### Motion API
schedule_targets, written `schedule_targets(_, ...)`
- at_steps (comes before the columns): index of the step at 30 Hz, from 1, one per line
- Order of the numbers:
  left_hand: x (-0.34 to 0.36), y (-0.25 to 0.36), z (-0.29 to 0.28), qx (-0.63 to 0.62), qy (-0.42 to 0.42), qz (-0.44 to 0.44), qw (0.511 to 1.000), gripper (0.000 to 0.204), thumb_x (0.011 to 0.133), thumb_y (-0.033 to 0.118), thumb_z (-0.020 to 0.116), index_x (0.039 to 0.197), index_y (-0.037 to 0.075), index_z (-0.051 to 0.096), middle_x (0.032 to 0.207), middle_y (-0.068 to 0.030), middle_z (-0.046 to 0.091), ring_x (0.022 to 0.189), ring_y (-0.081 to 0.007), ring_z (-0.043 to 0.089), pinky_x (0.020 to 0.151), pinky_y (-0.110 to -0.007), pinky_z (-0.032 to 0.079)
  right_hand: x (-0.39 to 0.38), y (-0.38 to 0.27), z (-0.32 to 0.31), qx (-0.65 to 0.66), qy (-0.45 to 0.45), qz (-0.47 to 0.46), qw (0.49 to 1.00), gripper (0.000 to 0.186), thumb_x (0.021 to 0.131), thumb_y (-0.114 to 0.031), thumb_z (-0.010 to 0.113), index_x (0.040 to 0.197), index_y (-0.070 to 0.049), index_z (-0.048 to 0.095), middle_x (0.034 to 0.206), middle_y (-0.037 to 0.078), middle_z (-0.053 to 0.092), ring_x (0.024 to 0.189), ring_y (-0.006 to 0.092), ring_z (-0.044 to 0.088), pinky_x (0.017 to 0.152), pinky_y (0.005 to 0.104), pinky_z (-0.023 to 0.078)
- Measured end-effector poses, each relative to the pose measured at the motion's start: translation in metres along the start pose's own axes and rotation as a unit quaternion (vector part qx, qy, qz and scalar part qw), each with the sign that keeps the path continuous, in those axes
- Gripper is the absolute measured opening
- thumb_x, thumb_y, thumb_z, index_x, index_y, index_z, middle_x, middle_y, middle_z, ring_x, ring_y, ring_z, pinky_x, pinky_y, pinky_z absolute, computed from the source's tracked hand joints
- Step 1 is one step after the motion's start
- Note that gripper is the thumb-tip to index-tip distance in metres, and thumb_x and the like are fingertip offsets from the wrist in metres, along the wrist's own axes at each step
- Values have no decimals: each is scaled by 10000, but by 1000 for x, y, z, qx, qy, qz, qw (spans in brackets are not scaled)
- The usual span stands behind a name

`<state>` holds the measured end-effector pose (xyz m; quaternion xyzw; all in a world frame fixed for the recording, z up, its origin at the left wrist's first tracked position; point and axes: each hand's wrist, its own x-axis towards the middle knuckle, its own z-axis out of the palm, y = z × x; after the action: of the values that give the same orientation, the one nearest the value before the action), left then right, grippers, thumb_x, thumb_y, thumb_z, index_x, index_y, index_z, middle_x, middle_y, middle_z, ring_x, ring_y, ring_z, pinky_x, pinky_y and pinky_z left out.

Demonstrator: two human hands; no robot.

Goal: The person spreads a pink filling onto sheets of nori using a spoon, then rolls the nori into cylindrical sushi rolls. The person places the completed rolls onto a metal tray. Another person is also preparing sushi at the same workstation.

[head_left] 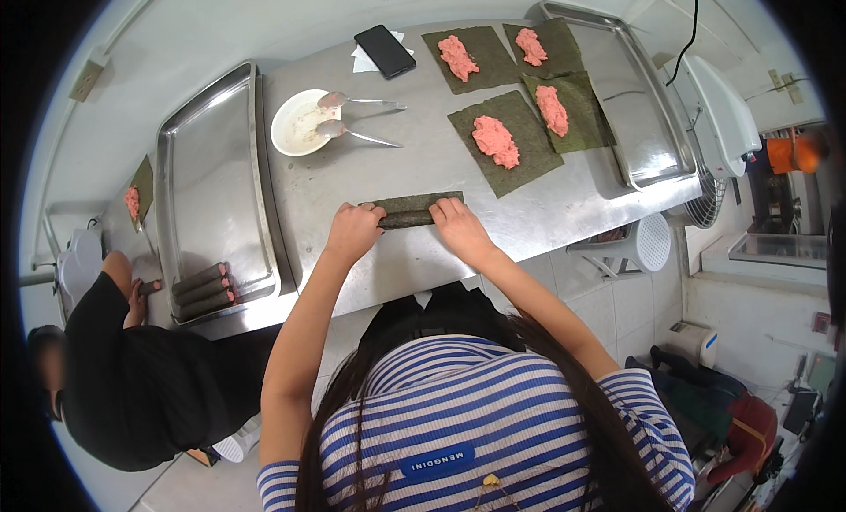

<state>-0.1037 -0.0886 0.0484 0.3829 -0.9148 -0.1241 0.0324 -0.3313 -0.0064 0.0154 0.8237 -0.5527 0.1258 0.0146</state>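
Observation:
Near the front edge of the steel table (344,265), a dark green seaweed sheet (410,204) lies partly rolled up, its far strip still flat. My left hand (355,230) grips the roll's left end with bent fingers. At the other end my right hand (461,228) presses its curled fingertips onto the roll. Any filling inside is hidden. Beyond my right hand lie several flat seaweed sheets, each with a lump of pink paste; the nearest sheet (529,164) carries the paste lump (496,143).
A white bowl (304,146) holds two spoons (366,137). Behind it a black phone (385,52) rests on white paper. The left metal tray (256,186) contains several finished rolls (204,287); another tray (656,159) stands right. A co-worker in black (150,380) handles a roll at left.

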Motion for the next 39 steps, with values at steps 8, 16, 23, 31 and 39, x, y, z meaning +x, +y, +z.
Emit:
schedule_targets(8,5,-1,-4,-21,-41,-27,999,259,715,192,754,949,94,702,862,-56,679,801,-266,643,783,-383,491,-12,18,-8,50,-17,72,996,189,774,-114,580,919,6,594,947,124,558,942,269,550,835,368,476)
schedule_targets(16,27,-14,-9,-67,-114,-39,990,336,628,214,813,930,138,687,854,-39,692,806,-238,656,742,-383,489,5,3,-20,57,64,-52,995,277,776,-100,553,1019,28,582,1039,138,558,1006,265,546,917,368,454)
schedule_targets(23,41,-23,-15,-128,-161,-86,975,444,583,227,828,979,158,642,873,-30,694,826,-234,659,753,-380,479,25,-13,4,75,53,-57,994,318,779,-94,536,1064,43,572,1064,137,545,1019,264,538,936,356,448)
schedule_targets(31,10,0,2,-26,35,-10,999,284,671,157,774,913,104,635,868,-47,648,809,-243,643,765,-366,463,29,-10,7,39,23,-45,998,319,777,-76,544,1072,42,571,1051,123,542,1003,256,543,898,344,466)
schedule_targets(39,9,2,6,-25,28,-41,998,234,701,144,751,911,103,657,882,-46,658,801,-234,647,772,-367,463,9,16,2,32,0,15,999,219,774,-77,540,966,18,589,966,116,552,960,253,554,839,341,487)
